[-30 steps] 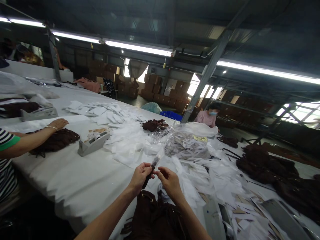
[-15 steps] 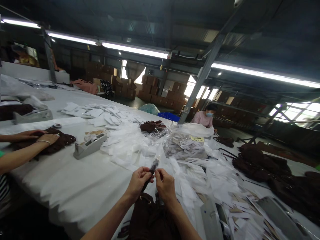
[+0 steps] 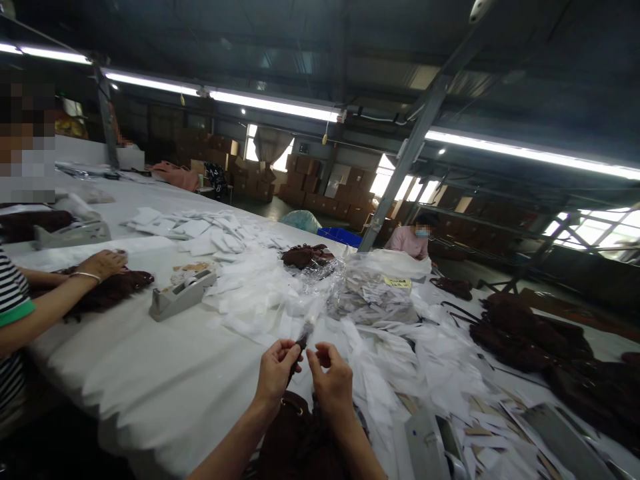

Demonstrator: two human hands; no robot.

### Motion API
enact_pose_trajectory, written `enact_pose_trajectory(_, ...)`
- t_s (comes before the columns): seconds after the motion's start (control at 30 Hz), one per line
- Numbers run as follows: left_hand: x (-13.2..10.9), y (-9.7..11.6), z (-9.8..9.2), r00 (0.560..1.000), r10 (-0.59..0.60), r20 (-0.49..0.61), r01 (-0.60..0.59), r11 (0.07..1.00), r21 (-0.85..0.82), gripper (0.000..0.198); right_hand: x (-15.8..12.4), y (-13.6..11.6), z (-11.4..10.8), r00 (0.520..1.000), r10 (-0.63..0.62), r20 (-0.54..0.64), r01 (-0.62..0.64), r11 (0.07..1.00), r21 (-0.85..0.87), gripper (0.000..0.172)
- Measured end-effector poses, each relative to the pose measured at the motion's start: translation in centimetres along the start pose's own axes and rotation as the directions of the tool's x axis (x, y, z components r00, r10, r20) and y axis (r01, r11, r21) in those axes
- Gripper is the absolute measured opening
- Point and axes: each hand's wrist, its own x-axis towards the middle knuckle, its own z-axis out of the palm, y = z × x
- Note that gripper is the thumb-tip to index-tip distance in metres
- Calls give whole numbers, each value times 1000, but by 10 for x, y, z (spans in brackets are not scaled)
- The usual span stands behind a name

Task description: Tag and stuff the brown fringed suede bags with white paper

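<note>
Left grip (image 3: 275, 370) pinches a dark brown strap (image 3: 303, 342), right grip (image 3: 333, 381) parted just beside it, eyeleted brown bag (image 3: 283, 437) below both; strap looks light, bendy, clear plastic sleeve (image 3: 309, 325) beyond left grip likely slippery, so hold bare strap.

Yellow label (image 3: 397, 283), lettering unreadable (too small)

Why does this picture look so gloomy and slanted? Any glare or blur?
In the head view, the fluorescent tube and far window glare white against a dim ceiling, and clear plastic glints; also in the head view, the brown bag sinks into shadow, distant cartons look soft, and the metal pillar leans, perhaps from a tilted wide-angle camera.
</note>
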Motion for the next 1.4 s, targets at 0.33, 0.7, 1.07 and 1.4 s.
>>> enact_pose_trajectory(0.33,-4,-3,-1,997,-13,72,13,1000,2,38,-1,-8,-2,990,47,134,-62,992,108,22)
enact_pose_trajectory(0.7,-11,-6,-2,996,7,86,-9,1000,22,35,-8,-5,-6,994,85,73,-94,988,127,22)
enact_pose_trajectory(1.07,-13,-8,-1,1000,0,22,-2,998,69,40,-20,-1,5,982,-165,89,172,982,-81,21)
enact_pose_trajectory(1.4,-15,-13,-17,947,-115,299,89,991,98,57,-26,9,7,994,-10,106,13,1000,-25,21)
